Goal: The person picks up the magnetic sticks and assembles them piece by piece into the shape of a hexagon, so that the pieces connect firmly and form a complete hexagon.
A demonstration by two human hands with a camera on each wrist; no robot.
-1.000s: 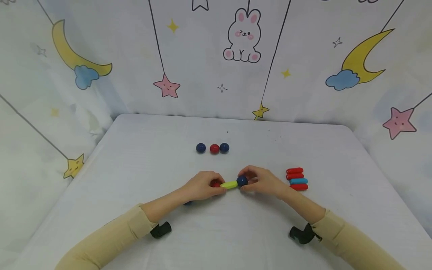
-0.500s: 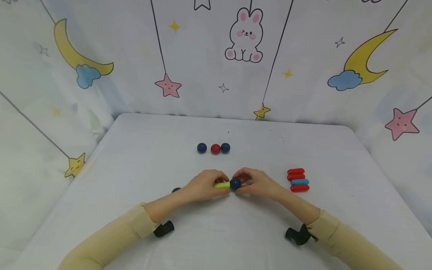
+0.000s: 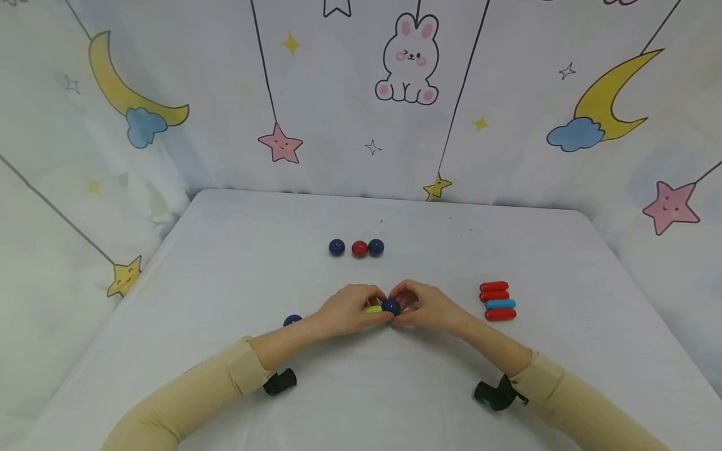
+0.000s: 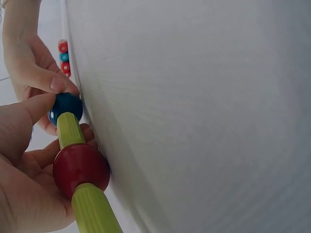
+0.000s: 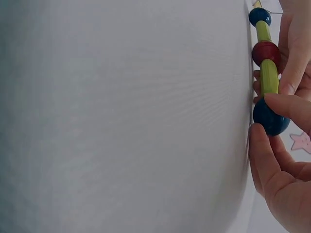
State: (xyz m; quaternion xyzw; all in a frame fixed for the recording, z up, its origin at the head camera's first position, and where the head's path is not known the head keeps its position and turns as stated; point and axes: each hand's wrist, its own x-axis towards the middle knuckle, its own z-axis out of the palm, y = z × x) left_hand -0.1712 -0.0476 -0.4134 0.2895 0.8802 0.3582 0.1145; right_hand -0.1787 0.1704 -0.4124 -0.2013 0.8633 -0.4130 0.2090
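Observation:
In the right wrist view a toy chain runs in line: a blue ball (image 5: 270, 118), a yellow-green stick (image 5: 268, 76), a red ball (image 5: 266, 52), a second yellow-green stick (image 5: 263, 31) and another blue ball (image 5: 260, 17). My right hand (image 3: 433, 306) pinches the near blue ball between thumb and fingers. My left hand (image 3: 350, 309) curls round the first stick, its thumb tip right at that same ball. Both hands' fingertips almost meet there. From the head, the left hand hides the red ball, while the far blue ball peeks out beyond the left forearm.
Toward the back of the white table (image 3: 254, 250) lie a loose blue ball (image 3: 336, 247), a red ball (image 3: 360, 248) and another blue ball (image 3: 376, 247). Right of the hands, several red sticks (image 3: 500, 314) and a blue stick (image 3: 500, 304) form a stack-like row.
The right hand has moved left with the blue ball. The left hand has shifted along the stick toward that ball, and the chain's far end has slid left, showing its blue ball.

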